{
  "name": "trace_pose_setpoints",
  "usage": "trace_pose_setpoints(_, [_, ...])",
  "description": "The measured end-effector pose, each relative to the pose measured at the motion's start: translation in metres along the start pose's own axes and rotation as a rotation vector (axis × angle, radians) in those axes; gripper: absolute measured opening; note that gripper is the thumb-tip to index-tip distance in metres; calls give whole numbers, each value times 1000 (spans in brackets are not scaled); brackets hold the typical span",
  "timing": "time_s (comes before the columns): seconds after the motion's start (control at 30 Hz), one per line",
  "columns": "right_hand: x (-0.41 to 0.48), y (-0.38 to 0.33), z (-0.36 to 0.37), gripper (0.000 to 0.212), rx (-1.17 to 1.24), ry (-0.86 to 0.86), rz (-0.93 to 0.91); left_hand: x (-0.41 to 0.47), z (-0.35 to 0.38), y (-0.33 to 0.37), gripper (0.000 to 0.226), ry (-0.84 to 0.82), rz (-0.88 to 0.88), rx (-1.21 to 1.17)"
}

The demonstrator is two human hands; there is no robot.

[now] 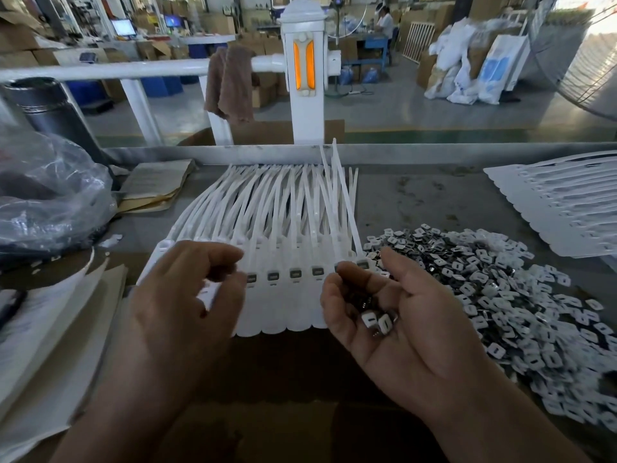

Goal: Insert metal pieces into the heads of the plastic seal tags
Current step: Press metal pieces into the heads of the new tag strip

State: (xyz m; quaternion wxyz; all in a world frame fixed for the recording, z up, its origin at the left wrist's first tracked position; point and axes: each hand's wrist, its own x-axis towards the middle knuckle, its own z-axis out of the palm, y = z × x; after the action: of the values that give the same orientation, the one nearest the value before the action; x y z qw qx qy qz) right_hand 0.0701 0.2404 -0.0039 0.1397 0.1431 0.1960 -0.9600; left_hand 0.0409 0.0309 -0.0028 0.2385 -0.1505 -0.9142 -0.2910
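A grey metal table (417, 202) fills the lower view, with a white rail (100, 71) and post behind it and a brown cloth (230, 85) hung over the rail. A crumpled clear plastic bag (50, 195) sits on the table's left side.

In the middle of the table lies a joined row of white seal tags (283, 228). Their thin tails fan away towards the far edge and their broad flat ends point at the person. A second row of tags (551, 202) lies at the far right. Between the two rows, on the right, is a wide heap of metal pieces (500, 295).

The left hand (180, 295) hovers over the near left end of the middle row. Its fingers are curled and the thumb and forefinger tips are close together. Blur hides whether they pinch anything.

The right hand (400, 322) is palm up beside the heap, its fingers cupped round a handful of pieces (377, 320).

Between the hands, several tag heads (295, 273) each show a small dark insert.
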Motion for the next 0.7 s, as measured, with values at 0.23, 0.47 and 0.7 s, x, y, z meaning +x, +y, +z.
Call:
trace_pose_setpoints(0.23, [-4,0,3,58,-18,-22,8,-20,26,53,52,-99,180,-118])
trace_pose_setpoints(0.47, [-5,1,3,58,-45,7,29,-17,38,65,42,-82,197,-114])
trace_pose_setpoints(0.7, [-5,-2,2,55,17,-4,15,-15,37,66,31,-68,171,-58])
